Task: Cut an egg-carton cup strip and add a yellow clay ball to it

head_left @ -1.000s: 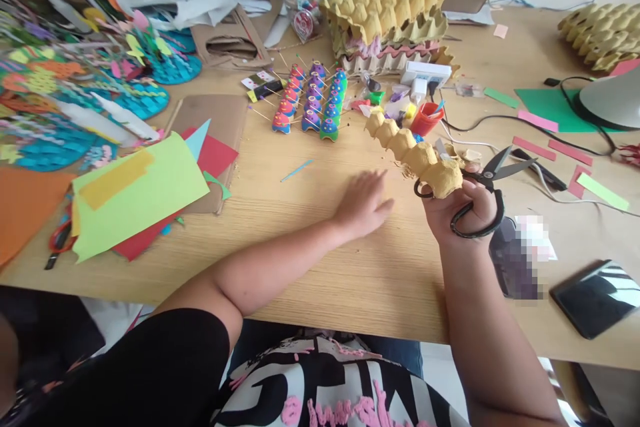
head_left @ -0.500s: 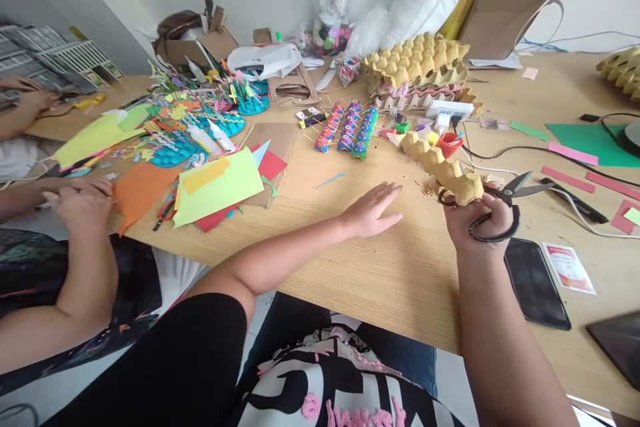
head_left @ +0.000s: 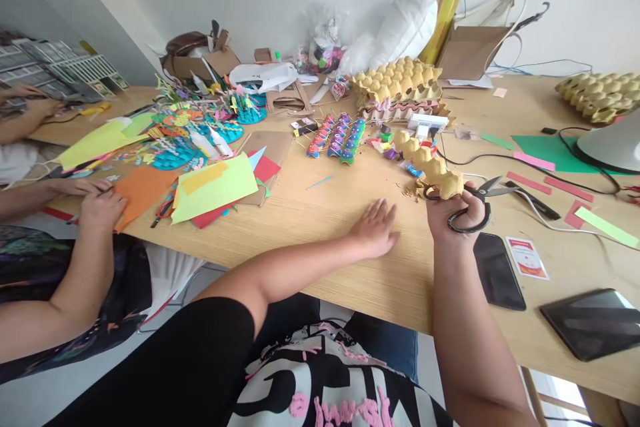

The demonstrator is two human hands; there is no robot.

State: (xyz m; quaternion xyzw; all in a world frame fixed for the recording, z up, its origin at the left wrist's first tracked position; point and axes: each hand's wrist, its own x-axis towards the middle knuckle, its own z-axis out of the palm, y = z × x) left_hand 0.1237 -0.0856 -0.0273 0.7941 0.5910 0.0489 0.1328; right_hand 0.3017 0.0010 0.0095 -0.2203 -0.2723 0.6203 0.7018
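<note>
My left hand lies palm down on the table, fingers stretched out and holding nothing. In my right hand are black-handled scissors, their blades parted and pointing right. The same hand also grips a yellow egg carton strip, a single row of cups reaching away from me. Small carton scraps lie on the table beside the strip. Beyond my hands stand three painted egg carton strips, a red one, a purple one and a green one, with thin sticks poking out sideways.
Stacked egg trays stand at the back. A black phone, a card and a dark tablet lie at right, near a white cable. Coloured paper covers the left side, where a co-worker's hands handle orange paper.
My left hand has turned flatter and come slightly nearer to me. My right hand still holds the scissors and carton strip. The view has shifted right, and the co-worker's hands have moved along the orange paper.
</note>
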